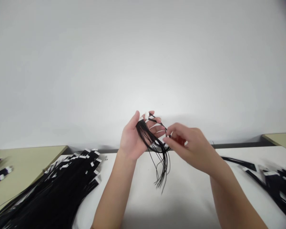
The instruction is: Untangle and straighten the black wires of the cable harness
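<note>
A bundle of thin black wires (154,140) with white connectors (146,115) at its upper end lies across the palm and fingers of my left hand (135,136). The left thumb presses near one connector, and the palm faces up. My right hand (189,143) is at the right of the bundle, its thumb and forefinger pinched on a black wire with a small pale piece. Loose wire ends (160,183) hang below the hands, over the white table.
A large pile of black cables (54,190) with white connectors covers the left of the white table (178,197). More black cables (274,187) lie at the right. A yellowish table (21,171) with cables stands at far left. A white wall (138,57) rises behind.
</note>
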`<state>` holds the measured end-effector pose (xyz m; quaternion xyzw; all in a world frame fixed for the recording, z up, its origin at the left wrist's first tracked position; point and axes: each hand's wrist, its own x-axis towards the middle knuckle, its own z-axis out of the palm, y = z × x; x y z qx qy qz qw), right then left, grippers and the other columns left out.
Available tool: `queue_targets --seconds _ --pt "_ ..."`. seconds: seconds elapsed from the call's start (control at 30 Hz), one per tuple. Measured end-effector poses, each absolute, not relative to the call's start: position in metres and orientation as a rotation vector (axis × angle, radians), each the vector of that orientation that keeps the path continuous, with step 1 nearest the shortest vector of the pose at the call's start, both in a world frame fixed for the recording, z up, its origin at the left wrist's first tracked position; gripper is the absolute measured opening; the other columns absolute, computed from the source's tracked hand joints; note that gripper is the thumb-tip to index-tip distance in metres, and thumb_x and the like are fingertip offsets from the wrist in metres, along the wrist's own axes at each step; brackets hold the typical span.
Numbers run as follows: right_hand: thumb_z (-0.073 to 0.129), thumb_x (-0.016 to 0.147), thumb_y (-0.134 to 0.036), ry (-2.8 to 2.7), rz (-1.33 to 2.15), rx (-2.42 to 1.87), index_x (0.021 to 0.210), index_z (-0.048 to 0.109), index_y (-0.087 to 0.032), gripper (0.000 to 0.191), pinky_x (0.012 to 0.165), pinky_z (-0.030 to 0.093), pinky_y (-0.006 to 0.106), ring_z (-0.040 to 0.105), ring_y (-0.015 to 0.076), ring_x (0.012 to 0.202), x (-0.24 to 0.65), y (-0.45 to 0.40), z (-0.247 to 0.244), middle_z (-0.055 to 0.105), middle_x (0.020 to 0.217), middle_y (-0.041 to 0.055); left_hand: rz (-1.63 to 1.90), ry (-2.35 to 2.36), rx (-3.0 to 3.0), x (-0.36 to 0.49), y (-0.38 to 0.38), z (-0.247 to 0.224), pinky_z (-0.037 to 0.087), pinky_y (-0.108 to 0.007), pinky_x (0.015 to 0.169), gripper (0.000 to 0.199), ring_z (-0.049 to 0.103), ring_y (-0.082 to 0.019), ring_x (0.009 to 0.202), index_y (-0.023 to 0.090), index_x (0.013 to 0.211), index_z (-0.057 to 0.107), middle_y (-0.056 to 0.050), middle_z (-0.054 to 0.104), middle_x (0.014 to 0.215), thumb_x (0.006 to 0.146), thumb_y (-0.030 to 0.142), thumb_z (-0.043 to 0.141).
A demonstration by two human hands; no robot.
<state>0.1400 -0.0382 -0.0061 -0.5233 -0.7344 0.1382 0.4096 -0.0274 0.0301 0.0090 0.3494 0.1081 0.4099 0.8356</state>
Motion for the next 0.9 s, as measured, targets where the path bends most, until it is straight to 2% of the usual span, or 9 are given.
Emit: queue_targets --seconds 0.1,0.2,0.27,0.33,0.5,0.67,0.8,0.9 --pt "0.055 0.088 -0.042 -1.535 0.341 -1.384 0.091 0.049 -0.024 0.020 0.050 0.039 0.022 0.045 0.0086 0.052 0.140 -0.038 -0.005 0.053 0.068 -0.0045 0.909 0.194 0.725 -0.029 0.031 0.008 0.051 -0.044 0.082 0.039 0.065 -0.024 0.081 0.015 0.100 0.058 -0.009 0.062 0.090 0.094 0.045 0.035" --pt "0.055 0.085 -0.053 -1.586 0.599 -1.451 0.093 0.053 -0.023 0.030 0.049 0.042 0.023 0.051 0.0104 0.057 0.139 -0.039 -0.003 0.059 0.079 -0.0007 0.970 0.168 0.702 -0.030 0.032 0.009 0.051 -0.040 0.078 0.038 0.064 -0.021 0.076 0.016 0.099 0.058 -0.007 0.060 0.087 0.094 0.045 0.034" --pt "0.055 0.084 -0.055 -1.691 0.721 -1.447 0.084 0.054 -0.022 0.033 0.050 0.044 0.025 0.054 0.0127 0.062 0.136 -0.041 -0.003 0.059 0.078 0.0004 1.015 0.158 0.690 -0.029 0.031 0.010 0.051 -0.038 0.076 0.038 0.062 -0.019 0.073 0.016 0.098 0.058 -0.006 0.060 0.084 0.094 0.045 0.034" --pt "0.055 0.085 -0.052 -1.710 0.679 -1.459 0.079 0.051 -0.022 0.031 0.053 0.043 0.026 0.053 0.0139 0.065 0.130 -0.043 -0.003 0.059 0.076 0.0002 1.056 0.142 0.676 -0.029 0.030 0.011 0.051 -0.036 0.074 0.038 0.061 -0.017 0.071 0.018 0.096 0.059 -0.005 0.059 0.082 0.094 0.046 0.033" --pt "0.046 0.092 -0.043 -1.688 0.686 -1.421 0.075 0.041 -0.022 0.027 0.045 0.031 0.023 0.040 0.0109 0.050 0.116 -0.046 -0.008 0.049 0.058 -0.0048 1.173 0.153 0.642 -0.027 0.028 0.012 0.051 -0.031 0.071 0.037 0.057 -0.013 0.064 0.021 0.093 0.059 -0.001 0.057 0.076 0.094 0.048 0.034" --pt "0.041 0.095 -0.039 -1.797 0.805 -1.321 0.072 0.051 -0.020 0.031 0.044 0.029 0.024 0.036 0.0099 0.049 0.115 -0.049 -0.005 0.047 0.059 -0.0031 1.316 0.173 0.628 -0.022 0.028 0.011 0.049 -0.024 0.065 0.031 0.049 -0.008 0.050 0.022 0.087 0.058 0.004 0.048 0.062 0.095 0.043 0.036" --pt "0.042 0.095 -0.040 -1.879 0.814 -1.209 0.072 0.062 -0.019 0.037 0.046 0.038 0.025 0.048 0.0124 0.053 0.124 -0.044 -0.006 0.055 0.062 0.0008 1.386 0.195 0.612 -0.019 0.028 0.013 0.048 -0.022 0.064 0.034 0.050 -0.007 0.050 0.023 0.087 0.058 0.005 0.047 0.062 0.097 0.044 0.032" --pt "0.041 0.095 -0.046 -1.864 0.910 -1.179 0.077 0.067 -0.019 0.041 0.055 0.047 0.027 0.058 0.0155 0.063 0.133 -0.036 -0.008 0.063 0.070 0.0036 1.416 0.168 0.568 -0.018 0.027 0.015 0.048 -0.021 0.066 0.038 0.050 -0.006 0.051 0.023 0.085 0.057 0.006 0.046 0.062 0.098 0.043 0.028"
